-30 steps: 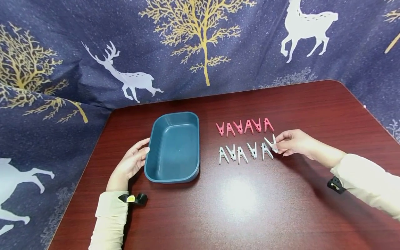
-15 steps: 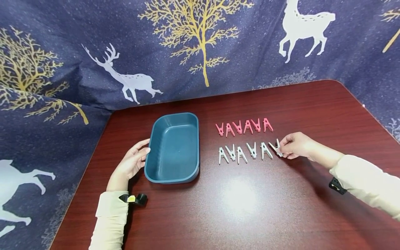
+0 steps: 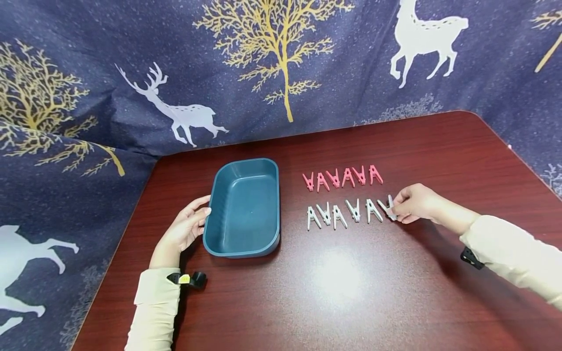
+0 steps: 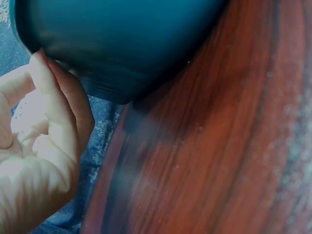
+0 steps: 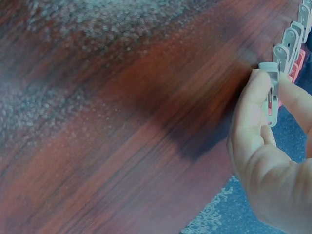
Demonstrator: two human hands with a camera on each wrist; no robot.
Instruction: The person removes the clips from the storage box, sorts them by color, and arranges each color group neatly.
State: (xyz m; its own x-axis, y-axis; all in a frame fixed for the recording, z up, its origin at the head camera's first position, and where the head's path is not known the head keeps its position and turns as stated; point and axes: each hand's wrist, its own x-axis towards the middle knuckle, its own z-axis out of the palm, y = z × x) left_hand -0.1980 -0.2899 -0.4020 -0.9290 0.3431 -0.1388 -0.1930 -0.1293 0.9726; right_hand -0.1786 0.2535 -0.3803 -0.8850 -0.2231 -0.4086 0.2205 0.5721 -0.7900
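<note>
A blue plastic bin [image 3: 250, 209] stands on the table left of the middle. My left hand [image 3: 190, 224] holds its left rim, fingertips and thumb at the edge; in the left wrist view the bent fingers meet the bin's outer wall [image 4: 126, 44]. To the right, my right hand [image 3: 417, 202] pinches a white clothespin [image 3: 386, 209] between thumb and fingers, at the right end of a row of white clothespins [image 3: 338, 217]. In the right wrist view the pinched clothespin [image 5: 271, 92] hides part of the row behind it. Its contact with the table is unclear.
Behind the white row lies a row of pink clothespins [image 3: 335, 179], their points alternating up and down. The dark red wooden table [image 3: 307, 307] meets a blue cloth [image 3: 263, 97] with deer and trees at the back and left.
My right hand has moved slightly right and down with the white clothespin, which now sits apart from the neighbouring one at the row's end. The left hand and bin have stayed put.
</note>
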